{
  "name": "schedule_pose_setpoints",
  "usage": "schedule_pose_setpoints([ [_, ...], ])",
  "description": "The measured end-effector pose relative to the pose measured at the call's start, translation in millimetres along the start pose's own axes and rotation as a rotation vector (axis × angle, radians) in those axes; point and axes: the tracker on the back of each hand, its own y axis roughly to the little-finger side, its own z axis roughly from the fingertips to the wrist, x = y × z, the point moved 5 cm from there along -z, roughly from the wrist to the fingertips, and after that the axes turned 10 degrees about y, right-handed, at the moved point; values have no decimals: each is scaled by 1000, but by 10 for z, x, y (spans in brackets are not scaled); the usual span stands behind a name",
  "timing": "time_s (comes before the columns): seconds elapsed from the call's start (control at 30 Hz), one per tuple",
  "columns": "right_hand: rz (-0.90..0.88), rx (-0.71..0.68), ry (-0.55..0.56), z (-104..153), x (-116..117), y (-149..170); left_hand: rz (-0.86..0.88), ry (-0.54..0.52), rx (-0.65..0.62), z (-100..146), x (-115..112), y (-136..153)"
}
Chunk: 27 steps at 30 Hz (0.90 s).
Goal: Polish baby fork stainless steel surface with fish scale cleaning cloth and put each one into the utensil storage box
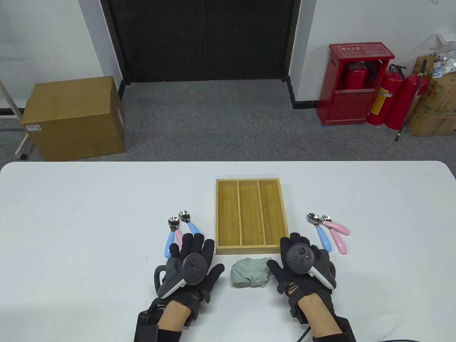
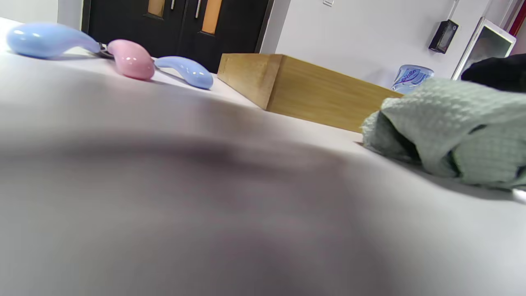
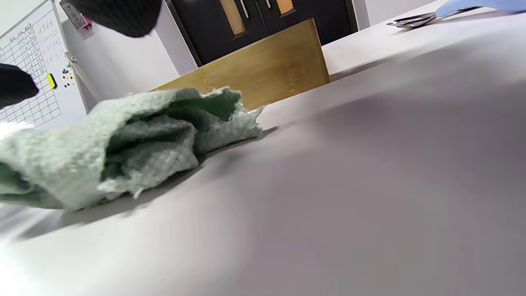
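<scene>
A crumpled green cleaning cloth [image 1: 249, 272] [image 2: 452, 131] [image 3: 123, 139] lies on the white table between my hands. Behind it stands the bamboo utensil storage box [image 1: 247, 213] [image 2: 304, 88] [image 3: 263, 72] with three bare compartments. Three baby forks [image 1: 180, 231] [image 2: 131, 59] with blue and pink handles lie left of the box. Three more forks [image 1: 329, 231] lie to its right. My left hand [image 1: 194, 254] rests flat and open, just below the left forks. My right hand [image 1: 297, 256] rests flat and open beside the cloth, holding nothing.
The white table [image 1: 89, 213] ends at a far edge. Beyond it on the floor are a cardboard box [image 1: 74, 117] at the left and a red extinguisher cabinet [image 1: 352, 85] with extinguishers at the right.
</scene>
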Motion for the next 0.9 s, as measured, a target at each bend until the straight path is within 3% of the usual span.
schedule_pose_setpoints([
  [0.63, 3, 12, -17, -11, 33, 2, 18, 5, -17, -11, -6, -68],
  [0.9, -2, 23, -22, -14, 38, 11, 48, 65, -46, -107, -54, -409],
])
